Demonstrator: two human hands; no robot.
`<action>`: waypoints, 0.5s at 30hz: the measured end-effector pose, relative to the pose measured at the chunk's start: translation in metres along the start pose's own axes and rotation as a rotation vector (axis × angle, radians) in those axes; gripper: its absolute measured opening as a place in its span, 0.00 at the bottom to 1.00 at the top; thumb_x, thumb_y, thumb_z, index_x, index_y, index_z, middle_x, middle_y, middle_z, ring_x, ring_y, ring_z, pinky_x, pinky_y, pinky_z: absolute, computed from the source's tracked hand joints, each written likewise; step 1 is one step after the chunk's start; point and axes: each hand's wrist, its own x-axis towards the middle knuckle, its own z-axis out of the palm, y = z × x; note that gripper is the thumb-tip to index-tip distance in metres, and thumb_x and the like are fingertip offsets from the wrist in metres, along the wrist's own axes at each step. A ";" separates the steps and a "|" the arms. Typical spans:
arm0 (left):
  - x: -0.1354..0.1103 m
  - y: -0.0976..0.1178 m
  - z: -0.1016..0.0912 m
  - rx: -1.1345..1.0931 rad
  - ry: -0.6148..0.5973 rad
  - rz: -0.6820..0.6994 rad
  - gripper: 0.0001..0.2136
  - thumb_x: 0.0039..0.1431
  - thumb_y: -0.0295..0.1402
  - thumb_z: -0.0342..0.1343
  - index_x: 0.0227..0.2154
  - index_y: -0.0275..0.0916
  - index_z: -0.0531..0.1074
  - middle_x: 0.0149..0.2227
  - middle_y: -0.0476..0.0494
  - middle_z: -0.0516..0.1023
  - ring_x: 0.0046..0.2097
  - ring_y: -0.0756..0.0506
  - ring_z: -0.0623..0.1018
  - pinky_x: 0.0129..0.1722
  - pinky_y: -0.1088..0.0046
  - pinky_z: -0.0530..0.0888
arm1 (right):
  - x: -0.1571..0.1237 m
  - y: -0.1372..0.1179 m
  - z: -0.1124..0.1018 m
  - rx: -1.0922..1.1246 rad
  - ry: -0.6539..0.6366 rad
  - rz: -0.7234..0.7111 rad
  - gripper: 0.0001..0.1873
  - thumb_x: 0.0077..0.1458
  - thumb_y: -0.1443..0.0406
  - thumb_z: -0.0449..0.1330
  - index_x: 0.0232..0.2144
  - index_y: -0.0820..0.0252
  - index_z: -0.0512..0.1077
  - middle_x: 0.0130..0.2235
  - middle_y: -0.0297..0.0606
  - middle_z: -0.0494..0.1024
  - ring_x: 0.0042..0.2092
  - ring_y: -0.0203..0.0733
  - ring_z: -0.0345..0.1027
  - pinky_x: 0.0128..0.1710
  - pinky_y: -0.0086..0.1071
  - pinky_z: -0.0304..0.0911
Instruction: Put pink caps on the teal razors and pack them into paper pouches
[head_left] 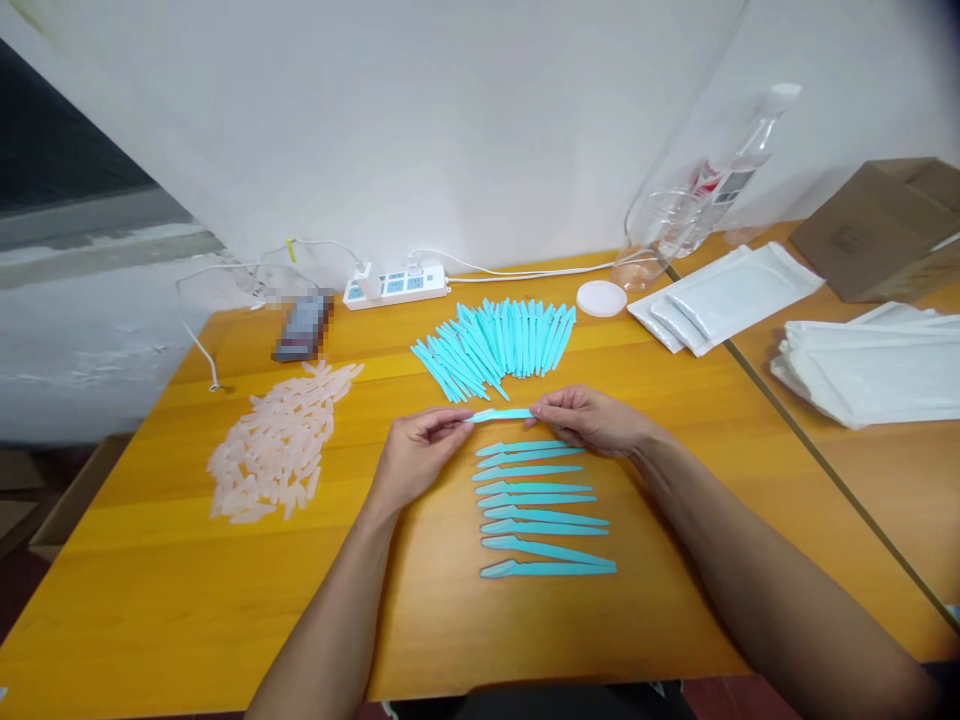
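Turquoise plastic, slim knife-shaped piece [504, 414]: sits just on the near side of the fanned pile [525, 340], the landmark here. Left hand [421, 450] pinches its left end, thumb against fingers; right hand [591, 420] pinches the other end, also closed narrow. Whether the left end is covered: can't tell, fingertips hide it.

Risks, as judged. Piece is thin and held only at its ends, so uneven pull or twist could bend it or flick it loose. If that end carries an edge, a slipping left thumb could get nicked. Laid-out row [529, 489] is nearer the person than the fan, its far end right by the right hand; a dropped wrist could skew it. Fan itself is loosely overlapped, so a brush forward could scatter it. Pale translucent slips [274, 450] heap left of the fan on the worktop [172, 590]; a careless left elbow might spread them.
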 end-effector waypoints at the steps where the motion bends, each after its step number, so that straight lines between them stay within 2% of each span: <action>1: -0.001 0.005 0.001 0.047 -0.013 0.037 0.13 0.58 0.39 0.64 0.43 0.40 0.82 0.42 0.41 0.84 0.40 0.43 0.82 0.45 0.66 0.79 | -0.002 -0.002 0.001 -0.034 -0.009 -0.008 0.24 0.59 0.46 0.60 0.39 0.63 0.77 0.16 0.22 0.53 0.19 0.29 0.39 0.19 0.28 0.35; 4: -0.012 0.021 0.001 0.242 -0.072 0.182 0.12 0.62 0.37 0.60 0.46 0.44 0.81 0.44 0.42 0.84 0.43 0.43 0.82 0.46 0.65 0.78 | -0.013 -0.011 0.000 -0.149 -0.068 -0.031 0.25 0.60 0.45 0.59 0.37 0.61 0.77 0.19 0.24 0.56 0.21 0.29 0.44 0.20 0.28 0.39; 7: -0.040 0.032 -0.003 0.376 -0.133 0.254 0.12 0.64 0.35 0.58 0.48 0.47 0.80 0.46 0.43 0.83 0.47 0.43 0.81 0.49 0.64 0.77 | -0.024 -0.017 -0.008 -0.216 -0.123 -0.033 0.27 0.60 0.43 0.57 0.38 0.61 0.77 0.21 0.27 0.60 0.23 0.31 0.49 0.22 0.28 0.45; 9: -0.068 0.035 -0.002 0.437 -0.163 0.310 0.13 0.64 0.33 0.59 0.50 0.49 0.78 0.52 0.43 0.79 0.53 0.42 0.78 0.52 0.60 0.75 | -0.026 -0.017 -0.017 -0.220 -0.030 -0.060 0.29 0.60 0.42 0.56 0.39 0.61 0.77 0.21 0.29 0.62 0.23 0.32 0.52 0.23 0.28 0.47; 11: -0.098 0.033 0.007 0.496 -0.177 0.403 0.14 0.63 0.32 0.60 0.50 0.51 0.78 0.57 0.43 0.75 0.59 0.39 0.73 0.55 0.55 0.73 | -0.023 -0.013 -0.027 -0.183 0.151 -0.107 0.29 0.59 0.41 0.56 0.39 0.62 0.77 0.20 0.28 0.60 0.23 0.32 0.51 0.23 0.29 0.47; 13: -0.126 0.029 0.019 0.537 -0.159 0.433 0.13 0.62 0.30 0.61 0.48 0.51 0.78 0.59 0.43 0.74 0.60 0.39 0.70 0.55 0.52 0.71 | -0.017 -0.008 -0.033 -0.113 0.309 -0.146 0.28 0.59 0.42 0.57 0.37 0.62 0.76 0.19 0.27 0.57 0.22 0.31 0.49 0.23 0.29 0.45; 15: -0.144 0.024 0.029 0.578 -0.143 0.428 0.13 0.62 0.29 0.61 0.48 0.51 0.78 0.59 0.43 0.73 0.61 0.38 0.69 0.55 0.51 0.70 | -0.012 -0.003 -0.035 -0.074 0.403 -0.143 0.27 0.57 0.42 0.60 0.36 0.61 0.76 0.19 0.25 0.55 0.22 0.30 0.47 0.22 0.28 0.43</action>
